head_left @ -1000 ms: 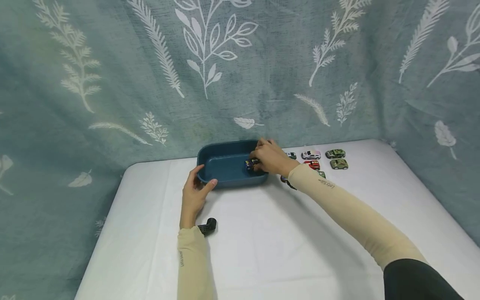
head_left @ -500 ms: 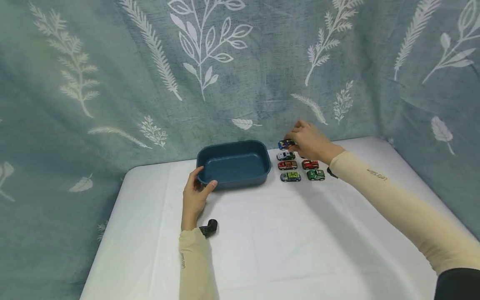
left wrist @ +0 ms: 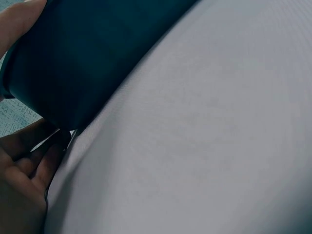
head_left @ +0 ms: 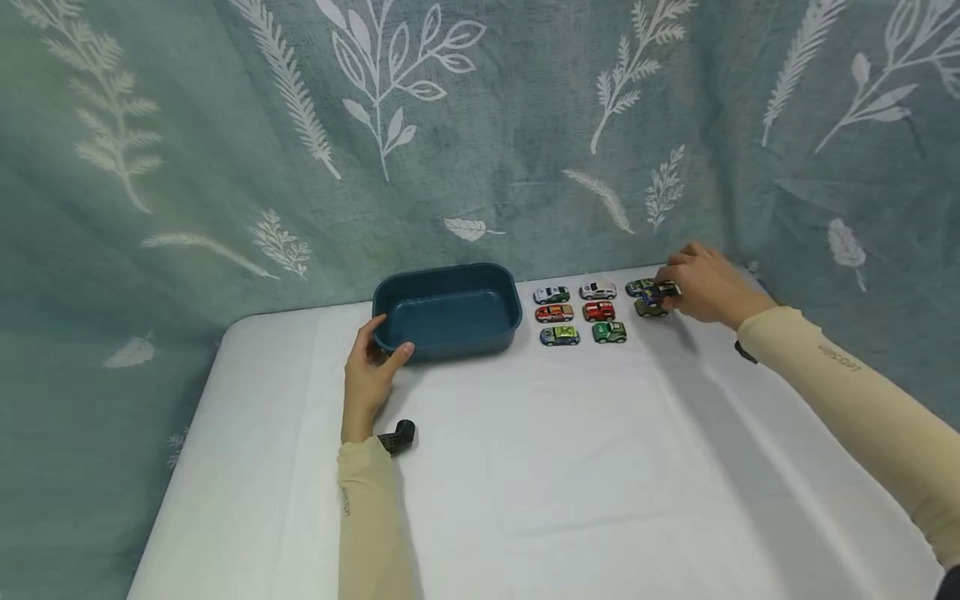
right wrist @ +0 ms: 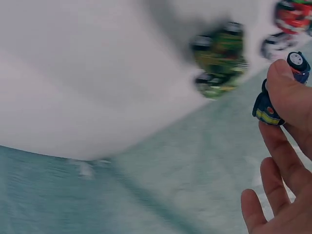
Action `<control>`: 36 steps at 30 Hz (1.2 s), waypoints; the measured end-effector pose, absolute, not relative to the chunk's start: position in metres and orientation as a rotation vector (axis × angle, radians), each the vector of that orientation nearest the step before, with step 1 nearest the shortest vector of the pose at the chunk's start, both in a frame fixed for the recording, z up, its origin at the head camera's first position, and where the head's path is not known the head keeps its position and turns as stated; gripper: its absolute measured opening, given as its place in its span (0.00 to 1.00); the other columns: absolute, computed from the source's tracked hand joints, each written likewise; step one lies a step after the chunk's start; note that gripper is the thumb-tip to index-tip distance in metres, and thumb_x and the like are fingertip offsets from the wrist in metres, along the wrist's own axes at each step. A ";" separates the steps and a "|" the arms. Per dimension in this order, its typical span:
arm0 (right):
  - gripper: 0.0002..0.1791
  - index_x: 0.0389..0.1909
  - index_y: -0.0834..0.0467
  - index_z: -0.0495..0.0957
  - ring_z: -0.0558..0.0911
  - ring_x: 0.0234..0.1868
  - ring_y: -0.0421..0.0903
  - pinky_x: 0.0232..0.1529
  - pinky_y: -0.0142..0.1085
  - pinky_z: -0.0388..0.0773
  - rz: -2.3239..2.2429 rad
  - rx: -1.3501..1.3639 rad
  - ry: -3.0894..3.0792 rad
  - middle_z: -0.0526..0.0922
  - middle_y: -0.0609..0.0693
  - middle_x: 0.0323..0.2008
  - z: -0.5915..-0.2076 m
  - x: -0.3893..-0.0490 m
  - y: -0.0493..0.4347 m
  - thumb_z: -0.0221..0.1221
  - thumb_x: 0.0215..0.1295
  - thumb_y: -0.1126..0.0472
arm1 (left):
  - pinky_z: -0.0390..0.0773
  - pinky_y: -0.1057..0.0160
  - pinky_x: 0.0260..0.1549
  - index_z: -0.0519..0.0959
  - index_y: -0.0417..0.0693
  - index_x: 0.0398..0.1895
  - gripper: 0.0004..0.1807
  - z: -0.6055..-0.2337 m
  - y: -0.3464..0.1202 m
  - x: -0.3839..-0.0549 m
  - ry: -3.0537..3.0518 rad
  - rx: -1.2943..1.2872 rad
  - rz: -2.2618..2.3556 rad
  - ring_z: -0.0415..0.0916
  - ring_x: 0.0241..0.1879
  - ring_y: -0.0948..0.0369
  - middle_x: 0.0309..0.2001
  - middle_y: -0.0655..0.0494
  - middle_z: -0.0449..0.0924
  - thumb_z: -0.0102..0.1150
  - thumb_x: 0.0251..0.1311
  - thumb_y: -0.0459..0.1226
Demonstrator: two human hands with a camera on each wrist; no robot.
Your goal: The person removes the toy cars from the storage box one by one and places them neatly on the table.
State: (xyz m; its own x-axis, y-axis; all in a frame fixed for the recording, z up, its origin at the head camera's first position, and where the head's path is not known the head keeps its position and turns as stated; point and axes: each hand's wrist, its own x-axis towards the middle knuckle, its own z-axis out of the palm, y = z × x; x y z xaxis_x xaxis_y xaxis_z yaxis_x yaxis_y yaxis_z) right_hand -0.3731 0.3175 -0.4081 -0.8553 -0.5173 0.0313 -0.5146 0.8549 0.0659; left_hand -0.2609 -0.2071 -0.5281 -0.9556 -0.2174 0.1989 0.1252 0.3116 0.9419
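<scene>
A dark blue toy car point(head_left: 658, 294) is pinched between the thumb and fingers of my right hand point(head_left: 708, 285), above two camouflage toy cars point(head_left: 651, 309) at the right end of the rows. The right wrist view shows the car point(right wrist: 267, 111) tilted under the thumb point(right wrist: 287, 92). My left hand point(head_left: 364, 385) holds the left end of a deep blue rectangular tub point(head_left: 461, 347), thumb on its front rim and fingers round the corner. Seen from the left wrist, the tub wall point(left wrist: 73, 73) has the thumb over its rim; some fingers lie by its base.
Between tub and right hand stand rows of toy cars, among them a red car point(head_left: 599, 311), a green car point(head_left: 609, 332) and a white car point(head_left: 597, 290). A white cloth point(head_left: 540, 467) covers the table, with a leaf-patterned curtain point(head_left: 480, 142) hanging behind.
My right hand has carried the dark blue car out of the tub, over the other cars to the right end of the rows. My left hand has stayed at the tub.
</scene>
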 end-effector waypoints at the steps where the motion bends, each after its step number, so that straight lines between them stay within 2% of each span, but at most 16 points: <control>1: 0.18 0.50 0.60 0.89 0.74 0.54 0.64 0.53 0.62 0.73 -0.092 0.823 -2.976 0.87 0.62 0.49 -0.413 -0.372 0.323 0.78 0.59 0.59 | 0.71 0.43 0.71 0.70 0.58 0.78 0.41 -0.528 -0.209 -0.261 -2.298 0.087 -1.689 0.73 0.69 0.45 0.69 0.40 0.75 0.75 0.64 0.49; 6: 0.19 0.45 0.57 0.91 0.78 0.50 0.64 0.48 0.61 0.77 -0.067 0.829 -2.944 0.90 0.59 0.46 -0.437 -0.371 0.336 0.81 0.53 0.57 | 0.70 0.43 0.72 0.70 0.57 0.78 0.41 -0.529 -0.215 -0.259 -2.295 0.105 -1.689 0.72 0.70 0.45 0.71 0.39 0.74 0.75 0.64 0.49; 14: 0.22 0.48 0.60 0.90 0.78 0.51 0.63 0.49 0.62 0.76 0.048 0.824 -3.028 0.89 0.62 0.49 -0.468 -0.363 0.340 0.81 0.52 0.59 | 0.69 0.43 0.74 0.69 0.58 0.80 0.42 -0.537 -0.210 -0.252 -2.286 0.089 -1.712 0.71 0.73 0.45 0.75 0.42 0.71 0.75 0.64 0.49; 18: 0.22 0.48 0.61 0.90 0.77 0.51 0.62 0.49 0.61 0.76 0.065 0.813 -3.043 0.89 0.62 0.49 -0.469 -0.358 0.340 0.81 0.52 0.60 | 0.67 0.42 0.75 0.68 0.56 0.80 0.42 -0.539 -0.208 -0.249 -2.276 0.070 -1.727 0.69 0.75 0.45 0.78 0.43 0.68 0.75 0.64 0.48; 29: 0.22 0.47 0.57 0.91 0.78 0.52 0.62 0.52 0.63 0.75 0.088 0.796 -3.090 0.90 0.62 0.50 -0.468 -0.361 0.335 0.82 0.51 0.57 | 0.69 0.41 0.74 0.67 0.54 0.81 0.43 -0.542 -0.213 -0.250 -2.259 0.088 -1.703 0.71 0.73 0.44 0.76 0.40 0.70 0.75 0.65 0.47; 36: 0.25 0.50 0.58 0.90 0.78 0.53 0.61 0.51 0.62 0.74 0.110 0.761 -3.096 0.91 0.58 0.48 -0.471 -0.360 0.337 0.82 0.51 0.57 | 0.71 0.41 0.71 0.64 0.64 0.83 0.46 -0.542 -0.212 -0.250 -2.243 0.104 -1.708 0.74 0.69 0.44 0.73 0.39 0.73 0.76 0.64 0.47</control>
State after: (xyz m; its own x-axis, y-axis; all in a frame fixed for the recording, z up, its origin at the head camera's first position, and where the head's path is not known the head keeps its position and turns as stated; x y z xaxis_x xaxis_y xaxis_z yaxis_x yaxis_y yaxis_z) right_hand -0.3602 0.3370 -0.4711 -0.8852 -0.4642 -0.0309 -0.4608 0.8840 -0.0783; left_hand -0.2500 -0.2117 -0.5416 -0.9465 -0.2477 0.2067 0.1335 0.2827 0.9499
